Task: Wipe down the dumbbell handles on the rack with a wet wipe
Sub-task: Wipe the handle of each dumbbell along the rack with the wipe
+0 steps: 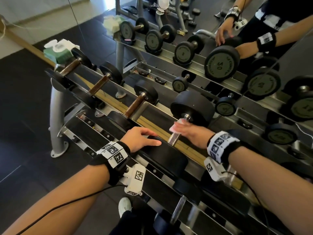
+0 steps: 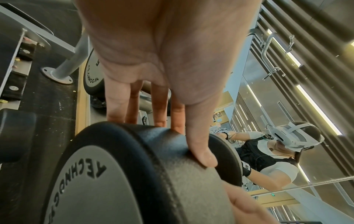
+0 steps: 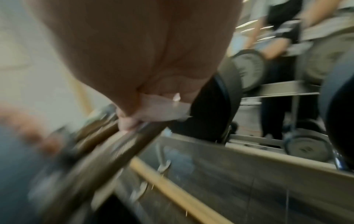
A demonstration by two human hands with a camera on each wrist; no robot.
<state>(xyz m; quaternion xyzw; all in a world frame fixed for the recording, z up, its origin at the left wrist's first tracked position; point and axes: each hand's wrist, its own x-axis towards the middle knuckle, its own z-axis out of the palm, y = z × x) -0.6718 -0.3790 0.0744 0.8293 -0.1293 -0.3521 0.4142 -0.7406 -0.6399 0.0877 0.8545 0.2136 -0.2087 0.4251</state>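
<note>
**Head view.** Dumbbell (image 1: 193, 111) lies across the top tier of the rack (image 1: 57, 106), right of centre and near me. My L hand (image 1: 140, 138) lies flat on the near head (image 1: 166, 156), fingers straight, no clasp. My R hand (image 1: 191, 133) curls round the bar (image 1: 174, 139), pinching a white wipe (image 1: 176, 127) against it just short of the far head.

**L wrist view.** Fingers (image 2: 118, 103) drape over the head's (image 2: 134, 166) far edge and the thumb (image 2: 203, 151) lies along the top. This is pressure only, not a hold. Risk: the round head could roll under my palm if the R hand scrubs hard, and the fingers sit where head meets rack, so a pinch is poss.

**R wrist view.** Heavy blur. The wipe (image 3: 162, 109) is bunched under my R hand (image 3: 134, 53) on the bar (image 3: 114, 151). Risk: the thin wipe could tear or slip out, esp. at the knurling, leaving bare skin on metal. Knuckles could knock the far head.
</note>
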